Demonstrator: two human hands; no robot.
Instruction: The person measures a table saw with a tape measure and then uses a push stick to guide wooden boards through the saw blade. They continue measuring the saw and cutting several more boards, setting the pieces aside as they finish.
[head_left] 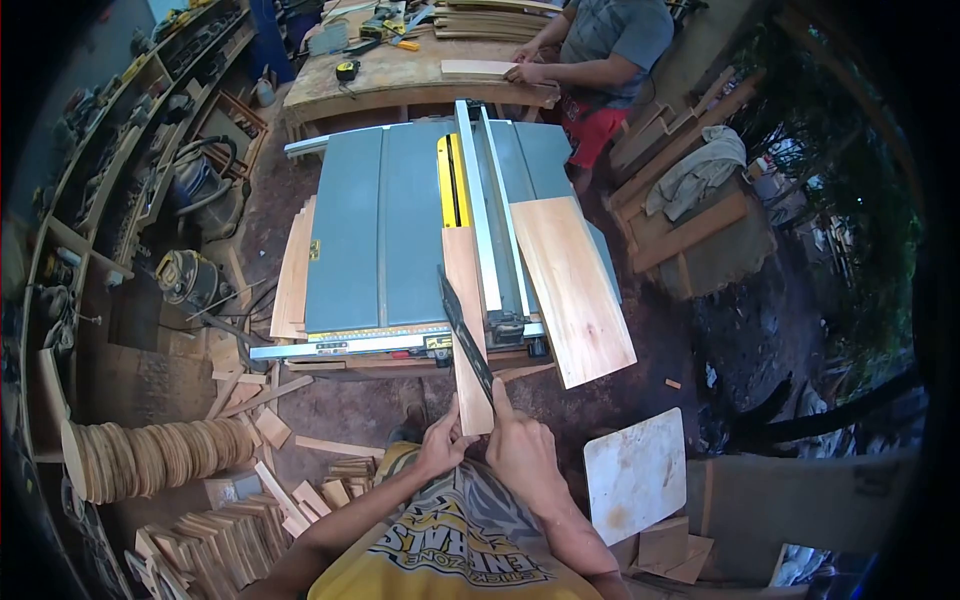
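A narrow wooden board [464, 300] lies on the grey table saw [350, 230], alongside the metal fence [483, 200]. Its far end meets the yellow throat plate [452, 180], and its near end overhangs the front edge. My left hand [443, 443] is closed on the left side of that near end. In my right hand [523, 452] is a black push stick [463, 325], slanting forward and left across the board. The saw blade cannot be made out. Right of the fence, a wide wooden board [575, 290] rests on the saw and sticks out toward me.
A co-worker [615, 50] handles a board at the workbench [400, 80] behind the saw. More boards [293, 275] lean at the saw's left. Stacked wood pieces [215, 540] and round discs [160, 455] stand lower left. A white panel [636, 475] is at my right.
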